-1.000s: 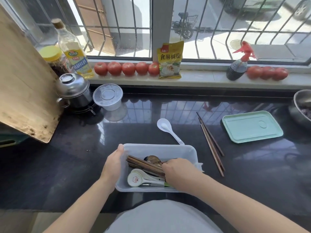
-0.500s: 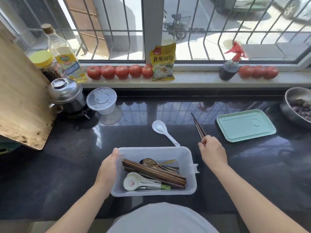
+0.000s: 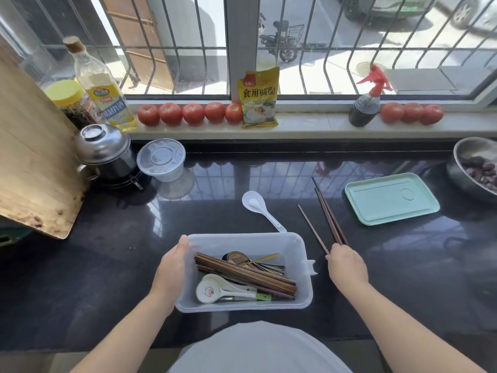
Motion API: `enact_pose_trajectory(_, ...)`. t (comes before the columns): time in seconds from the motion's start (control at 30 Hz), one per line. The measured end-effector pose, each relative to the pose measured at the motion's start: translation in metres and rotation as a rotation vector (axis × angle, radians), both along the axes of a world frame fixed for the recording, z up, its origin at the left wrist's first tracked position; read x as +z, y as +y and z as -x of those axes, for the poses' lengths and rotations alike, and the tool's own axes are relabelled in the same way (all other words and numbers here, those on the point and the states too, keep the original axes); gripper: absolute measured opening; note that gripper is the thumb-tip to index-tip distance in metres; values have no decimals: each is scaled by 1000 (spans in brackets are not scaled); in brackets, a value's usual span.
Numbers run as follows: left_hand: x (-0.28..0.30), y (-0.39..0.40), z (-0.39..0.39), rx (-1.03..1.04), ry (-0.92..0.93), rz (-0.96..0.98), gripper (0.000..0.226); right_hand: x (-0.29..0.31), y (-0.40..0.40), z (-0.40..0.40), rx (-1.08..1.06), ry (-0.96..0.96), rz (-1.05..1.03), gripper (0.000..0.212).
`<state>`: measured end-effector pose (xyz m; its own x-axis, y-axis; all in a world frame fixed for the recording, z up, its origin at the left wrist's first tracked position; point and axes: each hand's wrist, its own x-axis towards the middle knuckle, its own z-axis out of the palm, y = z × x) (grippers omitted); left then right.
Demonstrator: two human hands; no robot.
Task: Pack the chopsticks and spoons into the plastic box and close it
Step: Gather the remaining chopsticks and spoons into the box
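A clear plastic box (image 3: 301,249) sits on the black counter in front of me. Inside it lie several brown chopsticks (image 3: 242,273), metal spoons (image 3: 236,258) and white ceramic spoons (image 3: 212,290). My left hand (image 3: 172,267) holds the box's left rim. Right of the box, my right hand (image 3: 345,265) grips the near ends of brown chopsticks (image 3: 329,219) that point away across the counter. A white plastic spoon (image 3: 258,205) lies just behind the box. The mint-green lid (image 3: 391,197) rests flat at the right.
A metal bowl (image 3: 468,168) with dark food stands at the far right edge. At back left are a steel pot (image 3: 105,152), a clear lidded tub (image 3: 162,160) and a leaning wooden board (image 3: 32,157). Tomatoes (image 3: 193,113), bottles and a yellow packet (image 3: 259,98) line the sill.
My right hand left the box, went right to the chopsticks on the counter and took hold of their near ends. My left hand stayed on the box rim.
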<state>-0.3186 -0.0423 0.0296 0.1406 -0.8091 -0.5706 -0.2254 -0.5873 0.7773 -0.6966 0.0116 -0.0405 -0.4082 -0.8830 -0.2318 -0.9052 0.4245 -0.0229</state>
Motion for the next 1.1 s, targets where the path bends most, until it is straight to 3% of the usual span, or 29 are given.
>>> enact_pose_trajectory(0.1, -1, 0, 0, -7, -3, -6, 44, 20, -8, -10, -74, -134, -22, 19)
enact_pose_trajectory(0.23, -4, -2, -2, 5, 9, -22, 51, 97, -38, -37, -222, -590, 459, 9)
enact_pose_trajectory(0.3, -5, -3, -2, 13, 20, -31, 50, 144, -42, -61, -43, -819, 534, 4)
enact_pose_trajectory(0.37, -5, -2, -2, 31, 46, -41, 51, 171, -37, -89, 230, -934, 276, 10)
enact_pose_trajectory(0.4, -5, -2, -3, 38, 67, -47, 53, 171, -32, -100, 373, -872, 86, 9)
enact_pose_trajectory(0.47, -8, -2, -4, 59, 124, -74, 58, 154, -25, -116, 662, -511, -250, 10)
enact_pose_trajectory(0.5, -8, -2, -4, 64, 131, -80, 59, 140, -23, -121, 748, -349, -355, 13)
enact_pose_trajectory(0.57, -7, -1, -3, 53, 107, -70, 60, 116, -20, -130, 803, -206, -406, 14)
enact_pose_trajectory(0.7, -4, 0, -2, 29, 64, -54, 53, 93, -21, -141, 780, -147, -330, 12)
enact_pose_trajectory(0.87, -6, -1, -1, 8, -8, -32, 41, 100, -23, -141, 657, -279, -174, 20)
enact_pose_trajectory(1.0, -11, -2, -3, -3, -23, -14, 38, 118, -29, -109, 324, -399, 355, 21)
enact_pose_trajectory(1.1, -10, -3, -3, -9, -29, -20, 39, 91, -41, -55, -20, -402, 428, 10)
